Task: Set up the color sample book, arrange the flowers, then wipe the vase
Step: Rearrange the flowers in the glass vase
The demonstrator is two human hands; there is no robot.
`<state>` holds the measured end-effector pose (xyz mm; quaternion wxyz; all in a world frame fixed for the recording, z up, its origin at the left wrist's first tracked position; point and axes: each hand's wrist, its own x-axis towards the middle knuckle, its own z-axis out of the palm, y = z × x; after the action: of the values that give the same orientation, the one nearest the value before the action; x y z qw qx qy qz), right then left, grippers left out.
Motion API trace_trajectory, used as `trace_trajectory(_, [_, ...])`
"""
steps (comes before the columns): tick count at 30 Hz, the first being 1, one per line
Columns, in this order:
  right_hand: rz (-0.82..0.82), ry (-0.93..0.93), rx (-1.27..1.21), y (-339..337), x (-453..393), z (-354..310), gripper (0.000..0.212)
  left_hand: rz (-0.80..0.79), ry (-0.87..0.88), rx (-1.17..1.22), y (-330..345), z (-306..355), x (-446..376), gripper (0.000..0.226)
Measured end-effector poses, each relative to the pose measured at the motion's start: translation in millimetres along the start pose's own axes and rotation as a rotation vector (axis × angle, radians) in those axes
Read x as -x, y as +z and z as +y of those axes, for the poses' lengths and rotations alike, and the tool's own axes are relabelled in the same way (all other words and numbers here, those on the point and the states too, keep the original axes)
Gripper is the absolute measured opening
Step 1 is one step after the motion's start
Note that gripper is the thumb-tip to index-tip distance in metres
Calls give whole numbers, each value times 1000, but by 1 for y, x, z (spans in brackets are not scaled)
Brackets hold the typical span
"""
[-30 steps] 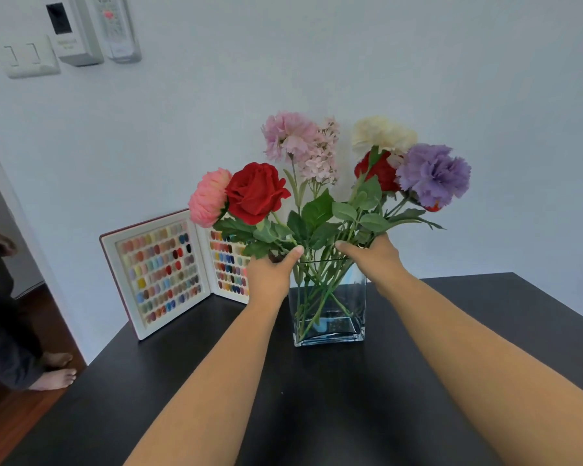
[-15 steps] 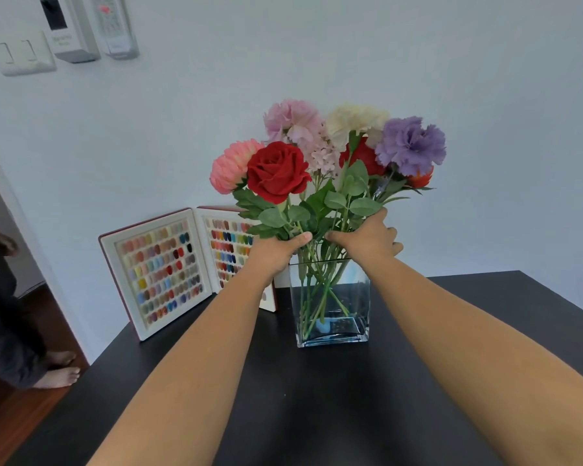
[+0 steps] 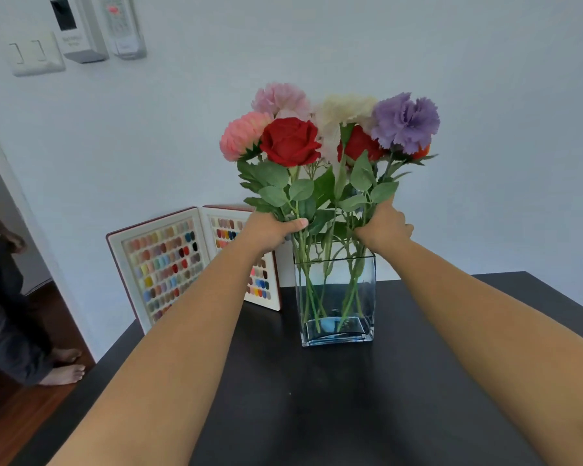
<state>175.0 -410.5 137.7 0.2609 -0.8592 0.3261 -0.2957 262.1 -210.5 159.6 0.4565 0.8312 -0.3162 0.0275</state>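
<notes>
squeezing the flowers by their stems above the glass vase on the worktop, the left hand and right hand, fingers curled tight, could tip the vase if they tug sideways.

Your left forearm covers the lower right page of the color sample book. Leaves hide the fingers of both hands, left and right. At nine o'clock, the frame edge cuts off a standing person. At eleven o'clock, the wall remote loses its top; its labels are too small to read.
</notes>
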Motion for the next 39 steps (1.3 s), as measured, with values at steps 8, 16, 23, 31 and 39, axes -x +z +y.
trace_trajectory(8, [-203,-123,-358,-11,8,-4,81,-64,-70,230,20,8,-2,23])
trace_trajectory(16, [-304,-41,-482,-17,12,6,8,70,-93,219,40,-16,12,53])
trace_trajectory(23, [-190,-9,-564,-13,15,10,25,200,-3,-2,44,-23,17,26])
trace_trajectory(31, [-156,-99,-496,-17,7,0,18,145,42,-78,41,-5,6,24])
trace_trajectory(39, [-293,-91,-364,-8,10,7,21,190,78,-88,44,-10,15,19])
